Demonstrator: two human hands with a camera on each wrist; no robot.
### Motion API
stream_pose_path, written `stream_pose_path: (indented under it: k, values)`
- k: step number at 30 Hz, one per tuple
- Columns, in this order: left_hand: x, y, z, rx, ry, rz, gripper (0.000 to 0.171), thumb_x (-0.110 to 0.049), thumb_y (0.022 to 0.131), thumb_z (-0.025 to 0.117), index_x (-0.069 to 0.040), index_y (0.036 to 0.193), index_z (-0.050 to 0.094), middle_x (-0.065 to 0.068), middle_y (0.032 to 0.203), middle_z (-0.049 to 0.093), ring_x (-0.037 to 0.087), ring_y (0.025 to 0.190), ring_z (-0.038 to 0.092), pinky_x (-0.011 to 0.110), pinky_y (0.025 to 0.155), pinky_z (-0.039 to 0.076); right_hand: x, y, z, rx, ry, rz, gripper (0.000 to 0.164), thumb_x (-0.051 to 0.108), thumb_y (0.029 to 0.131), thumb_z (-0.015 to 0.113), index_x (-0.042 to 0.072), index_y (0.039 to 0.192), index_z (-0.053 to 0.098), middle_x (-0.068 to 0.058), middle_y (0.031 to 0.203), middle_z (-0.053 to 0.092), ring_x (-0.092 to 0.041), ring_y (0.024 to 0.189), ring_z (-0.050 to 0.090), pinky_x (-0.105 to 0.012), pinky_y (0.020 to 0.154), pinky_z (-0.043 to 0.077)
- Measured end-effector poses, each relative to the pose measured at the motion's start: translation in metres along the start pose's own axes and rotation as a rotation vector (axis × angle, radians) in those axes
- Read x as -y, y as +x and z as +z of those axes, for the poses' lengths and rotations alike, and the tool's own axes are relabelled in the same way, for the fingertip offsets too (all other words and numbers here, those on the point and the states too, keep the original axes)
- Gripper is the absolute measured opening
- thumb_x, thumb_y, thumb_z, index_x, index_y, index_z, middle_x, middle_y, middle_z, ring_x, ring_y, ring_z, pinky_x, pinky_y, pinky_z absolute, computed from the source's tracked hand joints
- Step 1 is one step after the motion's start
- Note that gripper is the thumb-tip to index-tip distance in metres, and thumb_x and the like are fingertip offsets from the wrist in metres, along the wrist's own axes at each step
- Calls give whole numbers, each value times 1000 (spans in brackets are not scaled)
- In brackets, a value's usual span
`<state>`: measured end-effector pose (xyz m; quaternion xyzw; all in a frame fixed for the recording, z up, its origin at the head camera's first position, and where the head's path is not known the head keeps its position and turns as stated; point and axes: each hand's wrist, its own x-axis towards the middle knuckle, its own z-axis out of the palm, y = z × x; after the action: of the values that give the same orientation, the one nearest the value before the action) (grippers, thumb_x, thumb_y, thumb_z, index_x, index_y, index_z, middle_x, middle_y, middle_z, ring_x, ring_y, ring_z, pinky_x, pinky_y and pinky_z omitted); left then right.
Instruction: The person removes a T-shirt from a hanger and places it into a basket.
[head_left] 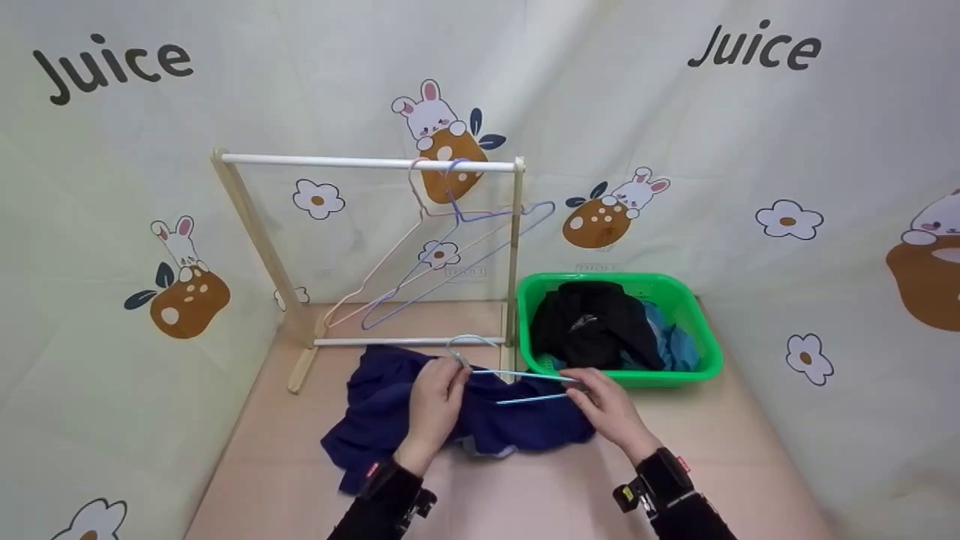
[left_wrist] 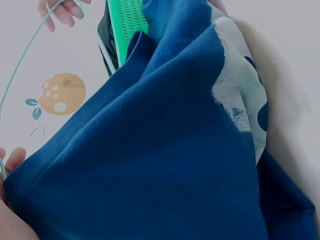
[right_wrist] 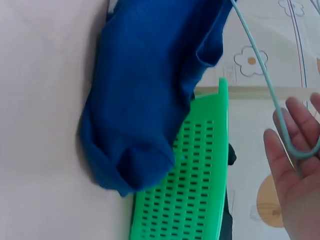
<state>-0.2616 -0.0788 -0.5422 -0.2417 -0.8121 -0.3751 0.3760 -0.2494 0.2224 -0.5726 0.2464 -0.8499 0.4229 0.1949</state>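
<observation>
A light blue clothes hanger (head_left: 525, 374) is held up between both hands over a dark blue garment (head_left: 375, 420). My left hand (head_left: 436, 397) pinches the hanger near the base of its hook. In the left wrist view the cloth (left_wrist: 150, 140) reaches right to the left fingers. My right hand (head_left: 611, 409) holds the hanger's rounded right end, which lies between thumb and fingers in the right wrist view. The garment lies crumpled on the table, with a pale, dark-spotted patch (left_wrist: 245, 75) at its near edge. Part of the hanger is hidden behind the left hand.
A wooden rack (head_left: 251, 217) with a white top rail stands behind the garment. On the rail hang a pink hanger (head_left: 390, 251) and a purple hanger (head_left: 457, 217). At the right, a green basket (head_left: 709, 352) contains black cloth (head_left: 592, 322) and teal cloth (head_left: 679, 349). A printed sheet surrounds the table.
</observation>
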Motion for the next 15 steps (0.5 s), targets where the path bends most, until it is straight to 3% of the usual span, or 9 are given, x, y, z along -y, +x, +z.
stream_pose_path:
  k: [3, 8, 11, 15]
  values:
    - [-2, 1, 1, 25, 3, 11, 11, -12, 92, 69, -10, 83, 63, -1, 81, 63, 19, 75, 58, 33, 70, 46, -1, -1, 6, 20, 30, 15, 11, 5, 95, 64, 11, 101, 71, 5, 90, 67, -11, 81, 65, -29, 72, 53]
    - [-4, 0, 0, 67, 15, 32, 12, -11, 91, 71, -10, 83, 61, -1, 84, 62, 20, 76, 57, 35, 70, 46, -8, -7, 15, -1, 121, 59, 16, -1, 97, 58, 9, 88, 67, 3, 76, 65, -10, 68, 63, -26, 64, 51]
    - [-3, -2, -3, 89, 55, 25, 10, -14, 90, 72, -9, 95, 66, 3, 94, 66, 23, 85, 61, 39, 74, 47, -11, -10, 17, -29, 147, 66, 18, -5, 96, 57, 6, 86, 66, -2, 73, 65, -14, 66, 62, -24, 63, 50]
    - [5, -7, -8, 92, 176, -10, 29, -23, 92, 69, -6, 116, 66, 10, 110, 68, 29, 100, 63, 47, 85, 45, -4, -9, 12, -71, 177, 74, 18, -11, 95, 54, 0, 84, 64, -10, 68, 63, -21, 62, 60, -22, 61, 48]
